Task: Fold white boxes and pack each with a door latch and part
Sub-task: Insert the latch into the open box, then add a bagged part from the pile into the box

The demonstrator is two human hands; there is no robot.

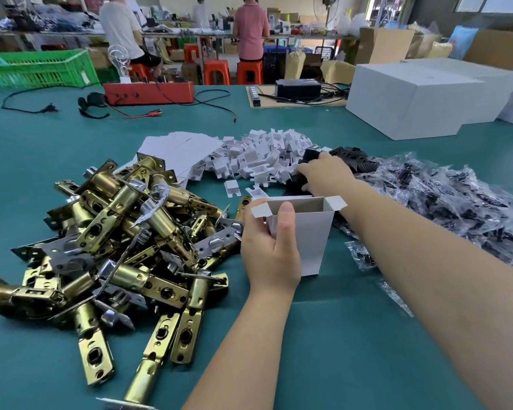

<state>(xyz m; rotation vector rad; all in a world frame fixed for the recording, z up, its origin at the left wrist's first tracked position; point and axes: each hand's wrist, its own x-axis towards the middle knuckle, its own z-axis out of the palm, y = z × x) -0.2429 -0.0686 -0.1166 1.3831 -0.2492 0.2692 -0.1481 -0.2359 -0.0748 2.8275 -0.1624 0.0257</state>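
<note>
White box [307, 232]: small plain carton, folded up into an upright rectangular tube, top end open with two small side flaps standing out left and right. Grey-brown card inside, white outside. It stands in the middle foreground over the green tabletop [323, 335], bottom edge at or just above the surface; cannot tell which.

Door latches [116, 232]: loose heap left of the box, brass-coloured barrels with flat slotted tails and silver faceplates, lying crosswise on one another. Nearest latches just beside the left hand.

Other stock: fan of flat white box blanks [178, 152] behind the latch heap; pile of small white plastic parts [267, 155] beside them; black parts [350, 156] and a spread of clear bags holding black pieces [444, 196] to the right.

Writing: none legible on the box, latches or bags.

Grip, left hand [271, 253]: wrapped round the box's left side, thumb up the near face, fingers behind it; hold is closed on the carton.

Grip, right hand [326, 176]: reached forward past the box to the edge between white parts and black parts, fingers curled over a black part [311, 156]. Contact plain; the fingers appear closed round it.

Background: large white cartons [412, 102] far right, red tester box [148, 93] with cables, green crate [39, 69].
</note>
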